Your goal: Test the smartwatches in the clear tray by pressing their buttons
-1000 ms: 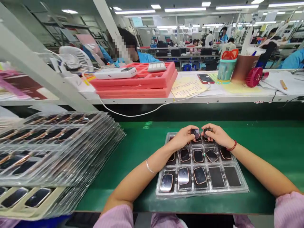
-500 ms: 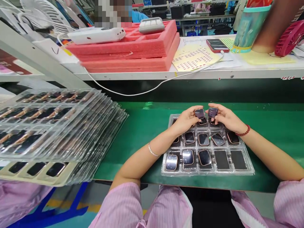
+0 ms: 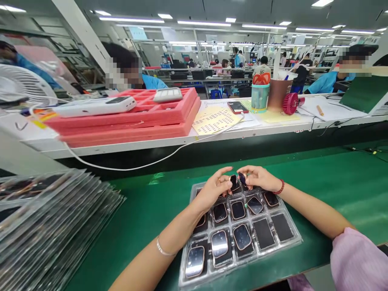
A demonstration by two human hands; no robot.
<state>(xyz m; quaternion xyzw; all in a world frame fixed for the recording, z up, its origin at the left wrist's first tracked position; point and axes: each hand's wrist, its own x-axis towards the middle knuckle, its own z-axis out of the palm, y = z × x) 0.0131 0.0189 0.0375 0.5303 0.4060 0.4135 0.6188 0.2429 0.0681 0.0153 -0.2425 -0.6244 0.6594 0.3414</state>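
Note:
Between the thumb and fingers of my left hand (image 3: pixel 216 186) is a smartwatch case (image 3: pixel 233 182) with a dark face, turned partly edge-on. My right hand (image 3: pixel 257 178) pinches a second smartwatch case (image 3: pixel 242 179), tilted close beside the first. Both hands are over the far row of a clear plastic tray (image 3: pixel 242 258) on the green bench. Several more dark-faced watch cases with gold-toned rims lie in its pockets, one of them (image 3: pixel 255 205) skewed. Two pockets at the near right show only dark pads. My hands hide part of the far row.
At the left leans a tall stack of clear trays (image 3: pixel 75 226) with watch cases. A white shelf (image 3: pixel 212 139) behind the bench bears red foam trays (image 3: pixel 127 131), a phone (image 3: pixel 238 107), cups and a pink fan (image 3: pixel 290 104). A white cable (image 3: pixel 145 168) hangs along its front. Co-workers sit beyond.
The camera view has tipped up and turned, bringing more of the room into sight. Both watch cases stay in my hands; their faces have turned from facing me to nearly edge-on.

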